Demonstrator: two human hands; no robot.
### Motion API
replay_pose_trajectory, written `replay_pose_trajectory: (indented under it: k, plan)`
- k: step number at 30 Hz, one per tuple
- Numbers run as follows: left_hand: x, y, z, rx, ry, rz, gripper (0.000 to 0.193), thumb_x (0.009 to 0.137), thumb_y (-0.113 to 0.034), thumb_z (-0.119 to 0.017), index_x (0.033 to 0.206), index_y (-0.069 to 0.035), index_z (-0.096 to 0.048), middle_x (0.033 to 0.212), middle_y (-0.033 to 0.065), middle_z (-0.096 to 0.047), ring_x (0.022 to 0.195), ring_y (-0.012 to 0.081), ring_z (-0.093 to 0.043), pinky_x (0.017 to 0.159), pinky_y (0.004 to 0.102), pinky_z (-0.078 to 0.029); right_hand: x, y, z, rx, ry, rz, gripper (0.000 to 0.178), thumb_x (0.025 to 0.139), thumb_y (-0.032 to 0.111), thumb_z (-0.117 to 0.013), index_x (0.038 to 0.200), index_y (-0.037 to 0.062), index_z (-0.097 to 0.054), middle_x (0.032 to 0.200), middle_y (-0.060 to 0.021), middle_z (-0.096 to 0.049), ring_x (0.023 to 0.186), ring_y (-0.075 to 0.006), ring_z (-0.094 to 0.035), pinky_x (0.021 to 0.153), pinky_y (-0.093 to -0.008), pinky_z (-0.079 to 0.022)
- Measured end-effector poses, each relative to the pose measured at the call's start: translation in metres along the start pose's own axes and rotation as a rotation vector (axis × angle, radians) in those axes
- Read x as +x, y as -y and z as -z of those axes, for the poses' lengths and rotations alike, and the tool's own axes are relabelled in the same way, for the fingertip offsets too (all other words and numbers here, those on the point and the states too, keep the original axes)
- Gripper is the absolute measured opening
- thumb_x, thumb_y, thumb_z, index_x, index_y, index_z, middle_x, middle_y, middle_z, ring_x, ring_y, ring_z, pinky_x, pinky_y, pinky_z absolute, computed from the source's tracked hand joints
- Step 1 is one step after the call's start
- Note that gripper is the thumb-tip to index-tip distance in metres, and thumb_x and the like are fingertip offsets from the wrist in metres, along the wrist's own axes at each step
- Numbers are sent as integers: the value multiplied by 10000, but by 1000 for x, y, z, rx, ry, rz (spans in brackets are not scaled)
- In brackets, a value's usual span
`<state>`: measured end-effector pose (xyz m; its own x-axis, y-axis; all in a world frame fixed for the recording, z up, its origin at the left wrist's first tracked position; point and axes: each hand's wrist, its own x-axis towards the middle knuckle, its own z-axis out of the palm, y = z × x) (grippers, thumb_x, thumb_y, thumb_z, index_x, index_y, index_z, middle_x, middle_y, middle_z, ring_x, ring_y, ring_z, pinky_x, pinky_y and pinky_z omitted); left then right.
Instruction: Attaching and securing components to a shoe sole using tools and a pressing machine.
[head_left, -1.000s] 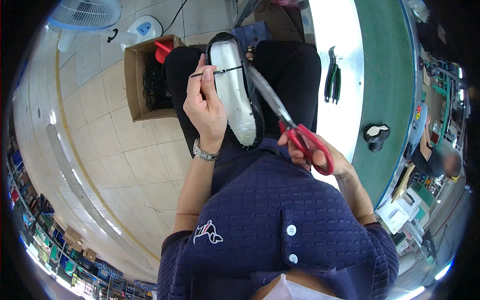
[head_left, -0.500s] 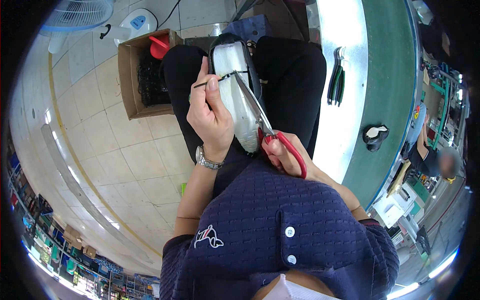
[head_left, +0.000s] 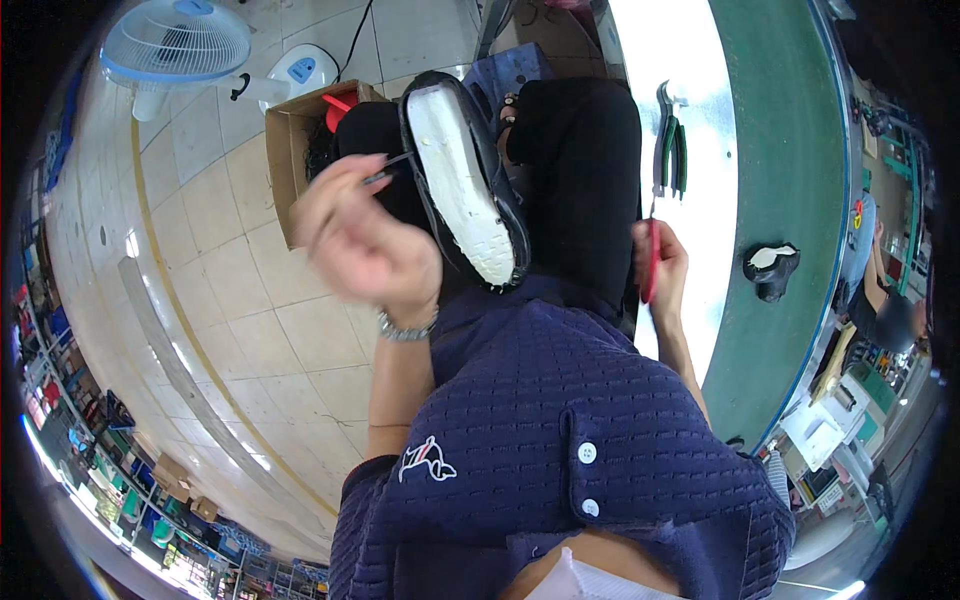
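Observation:
A black shoe upper [head_left: 514,225] with a white insole [head_left: 450,165] facing up rests across my lap between my thighs. Left of it is my left hand [head_left: 365,240], smeared by motion, with a thin dark strip [head_left: 400,158] pinched at the fingertips. My right hand [head_left: 668,268] is away from the shoe, over the metal bench edge beside my right thigh. Its fingers are closed round the red handles of scissors [head_left: 654,262], whose blades point away from me toward several tools lying on the bench.
Several pliers-like tools with dark and green handles [head_left: 672,155] lie on the metal bench [head_left: 700,60]. Another black shoe piece [head_left: 771,268] sits on the green surface [head_left: 775,150]. At the left stand a cardboard box [head_left: 285,170] and a fan [head_left: 177,45]. Another person [head_left: 880,300] works at far right.
The scissors have gone from the strip over the insole to the bench at right. My left hand has moved left off the shoe, and no strip crosses the insole now.

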<state>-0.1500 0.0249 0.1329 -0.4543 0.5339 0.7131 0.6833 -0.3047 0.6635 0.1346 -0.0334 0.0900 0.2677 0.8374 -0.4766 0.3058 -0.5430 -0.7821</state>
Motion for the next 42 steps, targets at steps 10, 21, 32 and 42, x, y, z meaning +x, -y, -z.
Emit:
replay_pose_trajectory:
  k: [10,21,32,42]
  plan:
    - [42,76,58,345,19,57,244,976,-133,-526,1046,84,-611,871,142,-670,639,154,-590,616,286,-508,32,-111,120,-826,-513,67,487,826,332,-690,1180,1,-635,894,-170,-666,834,-267,-639,751,-352,-485]
    - [-29,74,17,252,539,92,563,987,-340,-435,1452,-38,-338,1468,179,-380,1299,312,-415,1072,404,-314,146,-22,36,-645,-550,581,509,826,371,-685,1185,17,-615,1168,-223,-587,1092,-363,-559,927,-412,-450]
    - [12,8,-111,88,1178,-182,518,862,-368,-631,1207,16,-588,1176,196,-610,1139,349,-542,992,411,-406,190,-27,24,-550,-438,526,367,870,273,-583,1154,44,-618,925,-196,-640,900,-364,-612,826,-453,-468]
    - [57,53,-158,7,1221,-66,384,906,-340,-600,1192,-87,-639,850,187,-682,745,323,-655,684,368,-509,97,12,74,495,269,-128,546,908,187,-596,1390,19,-403,963,-47,-686,796,-57,-593,696,-195,-458]
